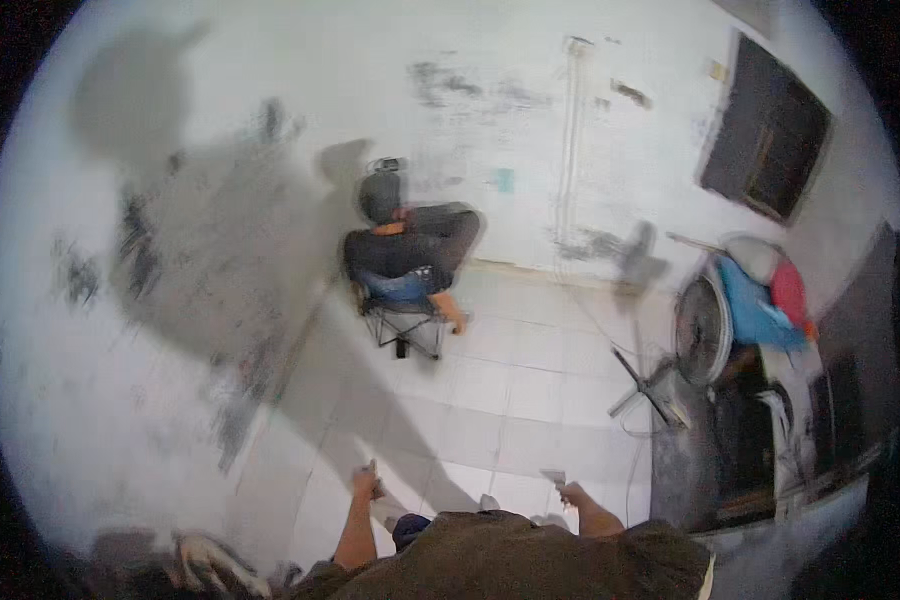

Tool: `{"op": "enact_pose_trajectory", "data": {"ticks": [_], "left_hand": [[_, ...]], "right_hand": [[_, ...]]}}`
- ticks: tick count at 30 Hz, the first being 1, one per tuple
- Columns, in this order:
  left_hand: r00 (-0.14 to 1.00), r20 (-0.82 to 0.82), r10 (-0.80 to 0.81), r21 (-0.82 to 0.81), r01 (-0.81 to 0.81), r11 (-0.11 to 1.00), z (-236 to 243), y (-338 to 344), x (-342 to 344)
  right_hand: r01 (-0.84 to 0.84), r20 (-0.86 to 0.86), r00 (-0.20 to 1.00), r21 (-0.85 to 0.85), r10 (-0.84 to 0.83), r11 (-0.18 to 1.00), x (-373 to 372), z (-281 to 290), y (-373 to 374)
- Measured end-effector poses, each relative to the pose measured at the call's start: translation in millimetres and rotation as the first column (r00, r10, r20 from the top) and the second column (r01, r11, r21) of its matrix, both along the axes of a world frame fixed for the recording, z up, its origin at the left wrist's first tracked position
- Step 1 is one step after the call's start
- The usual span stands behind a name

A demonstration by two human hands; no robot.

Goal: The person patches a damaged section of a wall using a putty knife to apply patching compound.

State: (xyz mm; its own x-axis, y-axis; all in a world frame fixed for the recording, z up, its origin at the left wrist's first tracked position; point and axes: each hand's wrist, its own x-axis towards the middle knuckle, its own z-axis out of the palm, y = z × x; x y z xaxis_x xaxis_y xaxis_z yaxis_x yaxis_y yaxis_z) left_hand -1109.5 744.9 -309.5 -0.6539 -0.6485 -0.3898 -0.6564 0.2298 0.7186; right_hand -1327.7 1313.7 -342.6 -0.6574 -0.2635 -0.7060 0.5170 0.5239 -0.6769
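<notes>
In the lower middle of the head view my left hand (368, 482) hangs over the tiled floor with its fingers closed; what it holds, if anything, is too blurred to make out. My right hand (574, 494) grips a small flat grey object (553, 476), which juts leftward from the fingers. Both forearms reach down beside my dark clothing, well apart from each other.
Ahead, another person (405, 240) sits on a folding chair (402, 325) by the patchy white wall (490, 120). Right are a stand (642, 385), a round grille (697, 325), blue cloth (755, 300) and red cloth (788, 295). A dark panel (765, 130) is on the wall.
</notes>
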Motion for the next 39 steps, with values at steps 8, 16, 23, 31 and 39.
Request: {"op": "enact_pose_trajectory", "data": {"ticks": [8, 16, 23, 31, 39], "left_hand": [[0.735, 0.054, 0.676, 0.824, -0.415, 0.386, 86.3, -17.2, 100.7], [0.373, -0.191, 0.908, 0.905, -0.292, 0.31, 116.3, -108.1, 221.2], [0.367, -0.189, 0.911, 0.902, -0.302, 0.309, 205.1, -118.0, 242.2], [0.358, -0.359, 0.862, 0.835, -0.289, 0.468, 222.8, -175.8, 194.6], [0.421, -0.567, 0.708, 0.436, -0.576, 0.691, 307.1, -279.8, 75.6]], "right_hand": [[-0.465, 0.037, 0.885, 0.052, 0.464, 0.884, 21.1, 9.7, -197.6], [-0.787, -0.185, 0.569, -0.404, 0.802, 0.466, 102.0, 150.7, -547.4], [-0.675, -0.267, 0.56, -0.696, 0.784, 0.244, 173.9, 255.4, -651.4], [-0.311, 0.257, 0.467, -0.848, 0.846, 0.43, 183.6, 266.0, -709.8], [-0.367, 0.201, 0.493, -0.834, 0.847, 0.411, 133.7, 309.6, -830.7]]}}
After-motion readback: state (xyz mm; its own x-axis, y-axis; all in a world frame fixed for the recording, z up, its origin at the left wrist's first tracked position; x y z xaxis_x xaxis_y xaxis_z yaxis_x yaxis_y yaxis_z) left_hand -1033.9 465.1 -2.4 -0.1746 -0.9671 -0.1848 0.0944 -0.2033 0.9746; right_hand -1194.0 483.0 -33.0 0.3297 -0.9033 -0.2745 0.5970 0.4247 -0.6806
